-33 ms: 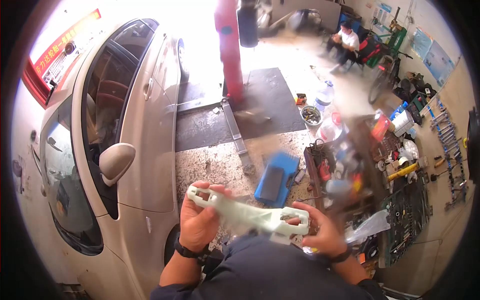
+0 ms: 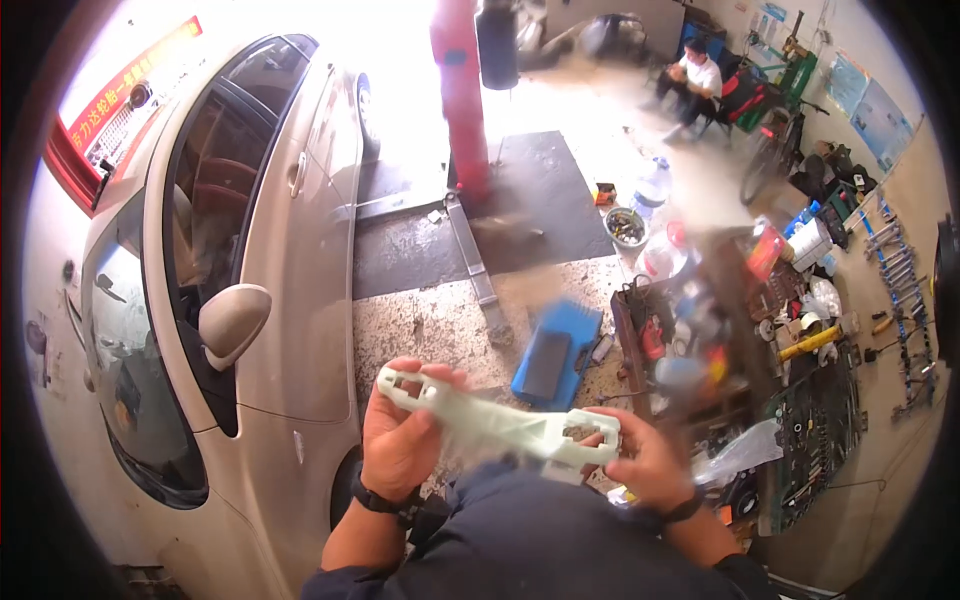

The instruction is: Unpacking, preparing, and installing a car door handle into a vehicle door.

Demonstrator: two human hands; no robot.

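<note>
A long pale green-white plastic bracket (image 2: 500,420) with cut-out openings at both ends is held in front of my body. My left hand (image 2: 405,430) grips its left end, thumb on the near side and fingers behind. At the other end, my right hand (image 2: 645,455) has its fingers and thumb around the part with the large rectangular opening. The bracket slopes slightly down to the right, and its middle looks blurred. A dark band circles my left wrist, and another shows on my right wrist.
A beige car (image 2: 300,250) stands close on the left, its side mirror (image 2: 235,322) sticking out. Ahead are a red lift post (image 2: 462,110), a lift arm (image 2: 470,250) and a blue case (image 2: 570,350). A cluttered bench (image 2: 640,330) and socket tray (image 2: 820,440) lie right. A person (image 2: 695,80) sits farther back.
My right thumb and fingers have come in closer on the bracket's right end. The bracket has barely shifted, and my left hand keeps its grip.
</note>
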